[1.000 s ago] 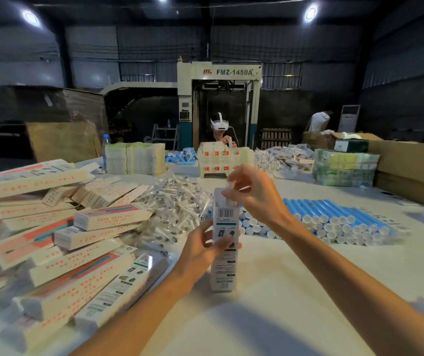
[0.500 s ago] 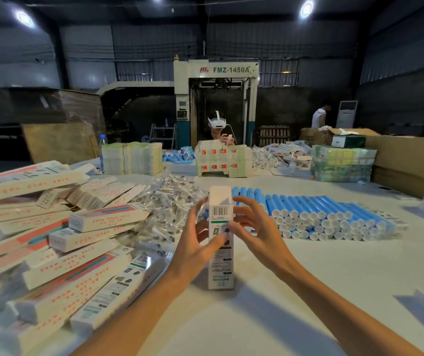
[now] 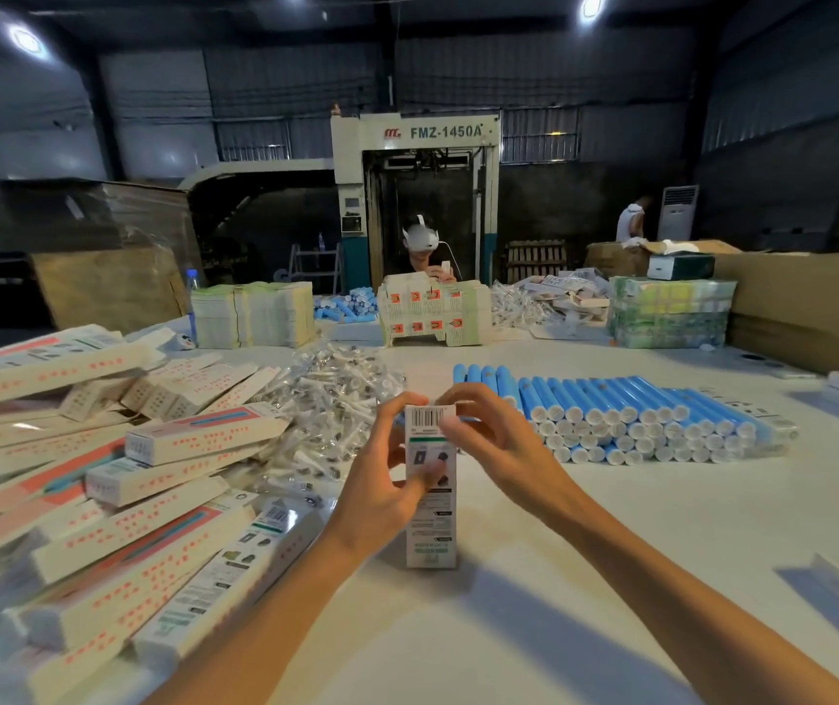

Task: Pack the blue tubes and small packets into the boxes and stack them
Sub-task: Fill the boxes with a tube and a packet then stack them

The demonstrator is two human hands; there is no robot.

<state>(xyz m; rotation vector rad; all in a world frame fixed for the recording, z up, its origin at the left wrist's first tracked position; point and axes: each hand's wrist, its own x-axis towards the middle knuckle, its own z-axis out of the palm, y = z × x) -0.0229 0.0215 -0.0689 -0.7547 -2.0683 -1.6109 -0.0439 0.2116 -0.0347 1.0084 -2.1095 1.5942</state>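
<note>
You have one box [image 3: 430, 506] standing on end on the bench [image 3: 534, 618], about midway between its left and right edges and toward the near side. Your left hand [image 3: 382, 493] grips it from the left, thumb laid across the printed front and fingers wrapped behind. Your right hand [image 3: 501, 450] is at the top end, fingers curled and pinching at the flap by the barcode. This looks like the closing of that box; what is inside is hidden, so you cannot confirm it holds a tube and a packet. Along the left edge lies a loose pile of closed boxes [image 3: 153, 480], lying at all angles rather than squared up, so the stacking looks largely undone. A broad row of blue tubes [image 3: 626, 412] lies toward the right, just beyond your right hand, and a heap of small packets [image 3: 341, 394] sits behind the box toward the far edge. With that much stock left, you are likely somewhere in the middle of the job. Across the far edge a second person [image 3: 422, 246] works behind another carton stack.
</note>
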